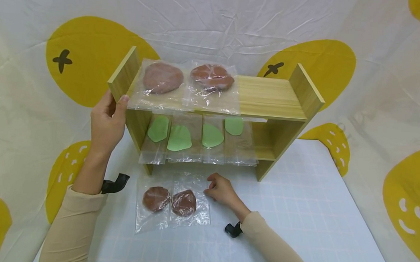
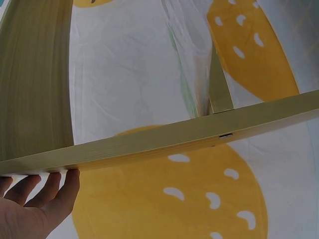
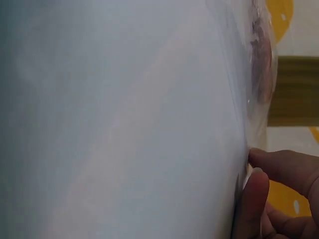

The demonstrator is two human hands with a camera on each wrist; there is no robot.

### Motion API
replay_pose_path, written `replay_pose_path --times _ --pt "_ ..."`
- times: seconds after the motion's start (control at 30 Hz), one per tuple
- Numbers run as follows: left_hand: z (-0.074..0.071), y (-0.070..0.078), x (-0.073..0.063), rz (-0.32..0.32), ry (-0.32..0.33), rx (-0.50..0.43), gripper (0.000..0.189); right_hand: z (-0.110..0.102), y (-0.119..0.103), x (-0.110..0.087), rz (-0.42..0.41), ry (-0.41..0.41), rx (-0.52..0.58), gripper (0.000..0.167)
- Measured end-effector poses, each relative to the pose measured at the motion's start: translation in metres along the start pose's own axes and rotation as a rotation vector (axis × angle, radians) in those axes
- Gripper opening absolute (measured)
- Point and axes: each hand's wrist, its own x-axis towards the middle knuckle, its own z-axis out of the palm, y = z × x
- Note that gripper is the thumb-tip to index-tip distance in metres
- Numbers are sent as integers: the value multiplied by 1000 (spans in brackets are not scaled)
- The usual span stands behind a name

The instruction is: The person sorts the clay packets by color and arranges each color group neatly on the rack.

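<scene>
My left hand (image 1: 107,122) holds the left side panel of a small wooden shelf (image 1: 266,96), its thumb at the front edge. In the left wrist view its fingers (image 2: 65,196) touch the panel from outside. On the table, my right hand (image 1: 224,191) pinches the right edge of a clear plastic bag (image 1: 202,210) holding a flat reddish-brown piece (image 1: 184,203). In the right wrist view, thumb and index finger (image 3: 284,167) meet at the bag's edge. A similar bag (image 1: 146,222) lies directly left of it, with another reddish-brown piece (image 1: 156,199) inside.
Two clear bags with larger reddish-brown pieces (image 1: 162,78) lie on the shelf's top board. Below, several bags with flat green pieces (image 1: 180,138) overhang the middle board's front. A pale checked cloth (image 1: 298,216) covers the table; a patterned curtain (image 1: 230,32) hangs behind.
</scene>
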Motion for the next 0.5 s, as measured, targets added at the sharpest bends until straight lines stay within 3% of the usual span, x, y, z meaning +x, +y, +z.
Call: replay_pose_path --times 0.13,0.37,0.5 --pt "0 0 1 -9 -4 0 39 2 -4 1 -13 -4 -39 37" --pt "0 1 1 8 1 -5 38 3 -9 0 -13 -35 -48 10" --pt "0 1 0 11 0 -3 38 3 -7 1 -7 -55 -50 5"
